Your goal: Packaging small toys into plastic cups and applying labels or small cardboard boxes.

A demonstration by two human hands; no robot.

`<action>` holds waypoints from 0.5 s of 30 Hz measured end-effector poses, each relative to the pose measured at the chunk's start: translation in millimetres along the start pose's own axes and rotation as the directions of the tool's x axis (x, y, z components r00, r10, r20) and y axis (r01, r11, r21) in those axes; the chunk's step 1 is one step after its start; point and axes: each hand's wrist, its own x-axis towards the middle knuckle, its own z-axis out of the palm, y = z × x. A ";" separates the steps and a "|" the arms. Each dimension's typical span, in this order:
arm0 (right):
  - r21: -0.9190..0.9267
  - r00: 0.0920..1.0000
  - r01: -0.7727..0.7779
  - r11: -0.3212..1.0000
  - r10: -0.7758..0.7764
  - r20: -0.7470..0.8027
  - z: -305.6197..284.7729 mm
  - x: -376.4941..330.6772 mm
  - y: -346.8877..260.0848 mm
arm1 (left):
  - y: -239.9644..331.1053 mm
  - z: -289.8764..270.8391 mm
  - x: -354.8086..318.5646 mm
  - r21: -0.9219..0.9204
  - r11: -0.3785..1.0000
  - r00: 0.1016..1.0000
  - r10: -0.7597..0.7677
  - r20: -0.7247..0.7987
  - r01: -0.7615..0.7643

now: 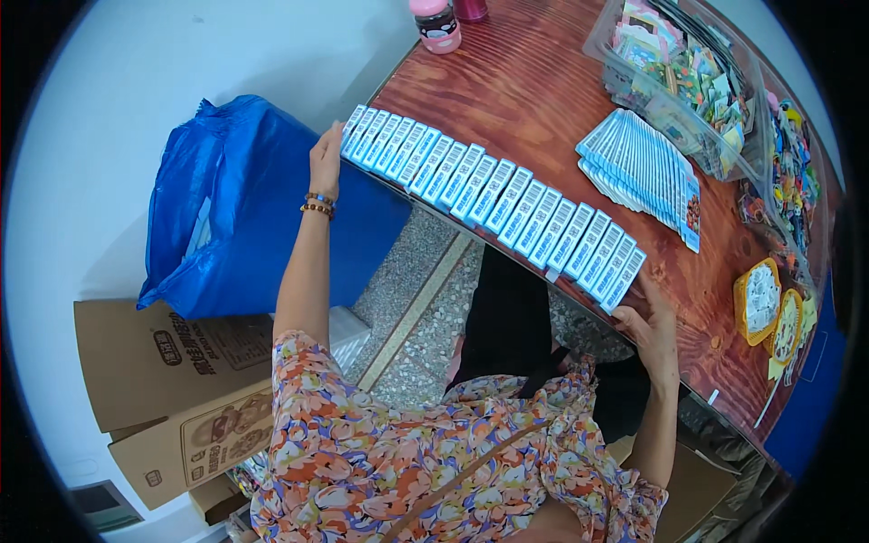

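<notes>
A long row of small white-and-blue boxes point(493, 195) stands side by side along the near edge of the wooden table point(534, 81), barcode ends facing me. My left hand point(326, 163), with beaded bracelets on its wrist, presses against the row's left end, its fingertips partly hidden behind the end box. At the right end my right hand point(654, 326) has its thumb at the near corner of the last box and its fingers along the far side. Between them the two hands hold the row together. Beyond it lies a fanned stack of flat blue-and-white cards point(638, 167).
A clear plastic bin point(674, 95) of colourful packets stands at the far right, beside a container of small colourful items point(792, 181). Yellow baskets point(756, 303) sit near the right edge. A pink-lidded jar point(437, 27) stands at the back; a blue bag point(272, 208) and cardboard boxes point(163, 362) are left.
</notes>
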 end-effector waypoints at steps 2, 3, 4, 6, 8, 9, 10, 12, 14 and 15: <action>0.044 1.000 -0.005 0.999 0.006 -0.016 4.0 2.1 3.5 | -0.5 1.3 -0.9 0.029 0.999 0.999 0.034 0.026 -0.034; 0.093 0.999 -0.009 0.996 0.012 -0.031 4.8 2.1 5.1 | 1.4 4.6 -1.2 0.019 0.998 0.997 0.057 0.049 -0.058; 0.088 0.999 -0.015 0.996 0.018 -0.035 4.7 1.5 4.8 | 3.2 7.9 -2.3 0.009 0.997 0.994 0.081 0.071 -0.082; 0.073 1.000 -0.023 0.997 0.024 -0.011 5.3 1.4 4.8 | 0.7 6.6 -5.5 0.057 0.994 0.995 0.095 0.040 -0.097; 0.044 0.999 -0.037 0.998 0.036 0.017 6.8 3.8 6.6 | 1.1 10.2 -9.6 0.102 0.988 0.994 0.112 0.013 -0.112; 0.018 0.998 -0.047 0.999 0.046 0.044 7.8 5.0 7.7 | 3.6 15.6 -12.7 0.118 0.986 0.992 0.121 -0.026 -0.117; 0.014 0.998 -0.051 0.999 0.050 0.041 8.9 4.7 9.0 | 4.0 19.7 -14.1 0.134 0.984 0.989 0.130 -0.066 -0.121; 0.019 0.999 -0.054 0.998 0.054 -0.001 11.2 3.2 11.0 | 0.1 20.1 -11.0 0.114 0.985 0.988 0.140 -0.064 -0.133; 0.029 0.999 -0.049 0.998 0.049 -0.020 15.3 2.6 8.4 | -1.2 21.1 -10.2 0.092 0.985 0.987 0.151 -0.060 -0.145; 0.042 0.998 -0.042 0.998 0.044 -0.041 16.6 2.7 7.5 | -0.3 22.1 -9.9 0.105 0.983 0.985 0.159 -0.059 -0.152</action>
